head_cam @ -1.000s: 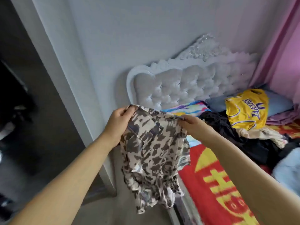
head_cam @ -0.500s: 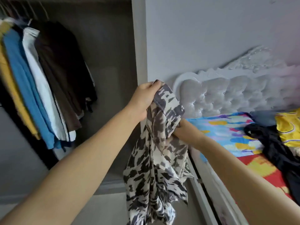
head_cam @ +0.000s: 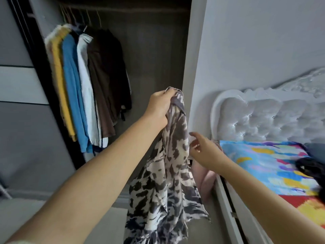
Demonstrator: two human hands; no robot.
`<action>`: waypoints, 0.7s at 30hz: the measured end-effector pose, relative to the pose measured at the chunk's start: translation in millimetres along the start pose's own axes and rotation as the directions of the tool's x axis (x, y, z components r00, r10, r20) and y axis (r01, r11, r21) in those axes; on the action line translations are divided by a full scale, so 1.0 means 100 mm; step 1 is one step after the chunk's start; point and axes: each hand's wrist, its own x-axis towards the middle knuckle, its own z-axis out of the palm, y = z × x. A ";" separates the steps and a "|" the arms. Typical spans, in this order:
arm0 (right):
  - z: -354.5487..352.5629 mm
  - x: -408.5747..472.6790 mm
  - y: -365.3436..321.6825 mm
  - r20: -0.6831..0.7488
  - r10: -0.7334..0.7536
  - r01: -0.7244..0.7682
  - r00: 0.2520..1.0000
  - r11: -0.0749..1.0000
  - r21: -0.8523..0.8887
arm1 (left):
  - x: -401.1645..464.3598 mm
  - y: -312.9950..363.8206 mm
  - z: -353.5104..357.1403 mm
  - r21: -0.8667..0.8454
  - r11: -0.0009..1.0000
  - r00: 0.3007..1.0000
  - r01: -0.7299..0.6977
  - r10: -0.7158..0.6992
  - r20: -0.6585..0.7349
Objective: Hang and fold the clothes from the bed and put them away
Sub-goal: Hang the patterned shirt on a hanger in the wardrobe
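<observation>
**One garment on its way to the closet, more left on the bed**

The person stands between the bed and the open closet. The left hand (head_cam: pixel 159 106) is clamped around the top edge of a patterned garment (head_cam: pixel 168 173), cream with grey-black blotches, which hangs down freely below the fist and is not folded. The right hand (head_cam: pixel 202 148) is just beside the cloth, to the right of it, with the fingers spread and relaxed; they seem to touch the fabric lightly, but they do not hold it.

Up and to the left of the gripping hand, several hung clothes (head_cam: pixel 82 88) are on the closet rail (head_cam: pixel 84 9). I cannot see a free hanger from here.

Well to the right of both hands, dark clothes (head_cam: pixel 313 164) lie on the bed (head_cam: pixel 263 166), at the edge of the view.

I judge that the task is somewhere in the middle: this garment must get a hanger and a place, and the pile on the bed waits after it.
</observation>
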 end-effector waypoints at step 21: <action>-0.86 0.15 -0.31 -0.069 0.341 -0.167 0.938 0.616 0.770 | -0.18 -0.53 -0.16 0.060 0.994 0.968 -0.093 0.076 0.240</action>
